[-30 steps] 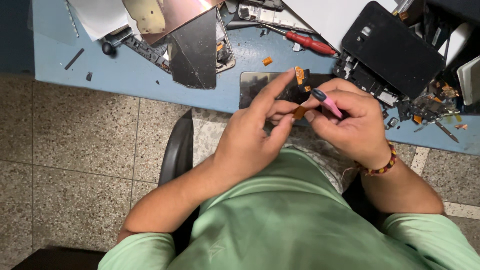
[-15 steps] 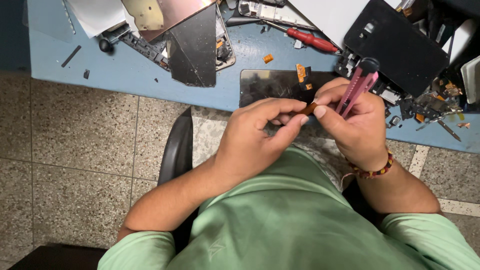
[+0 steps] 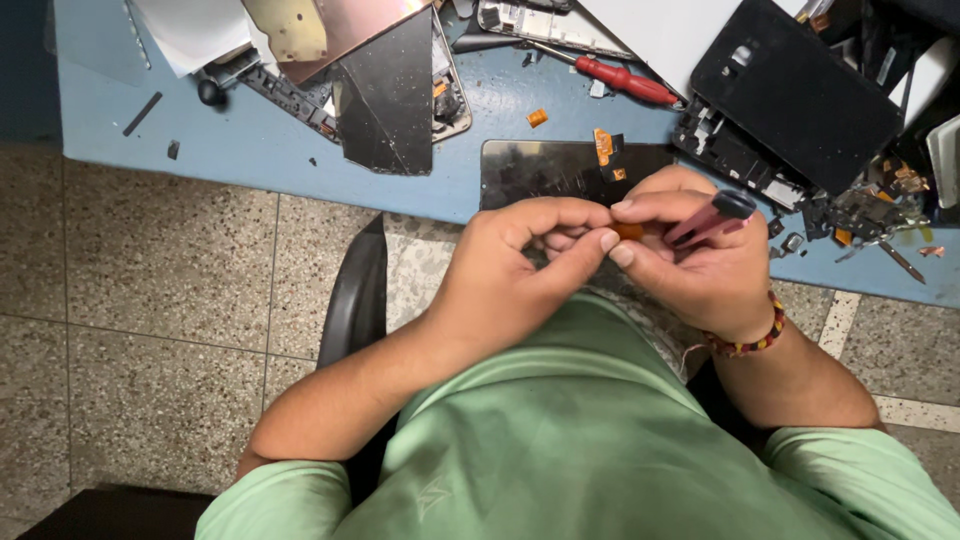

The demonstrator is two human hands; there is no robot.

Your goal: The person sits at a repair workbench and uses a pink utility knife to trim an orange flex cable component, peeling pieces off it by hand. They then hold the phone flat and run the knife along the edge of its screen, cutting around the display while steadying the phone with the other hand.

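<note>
Since half a second ago the slim dark-red tool (image 3: 708, 218) has tipped from near upright to slanting rightward. The left hand (image 3: 515, 270) pinches a small orange flat part (image 3: 629, 231) with its grip closed, above the lap, just before the blue bench (image 3: 300, 160). The right hand (image 3: 690, 265) pinches the same part, tool tucked between its fingers.

Dark rect. screen panel (image 3: 560, 172) flat at desk edge; black screen (image 3: 795, 95) top right.
</note>
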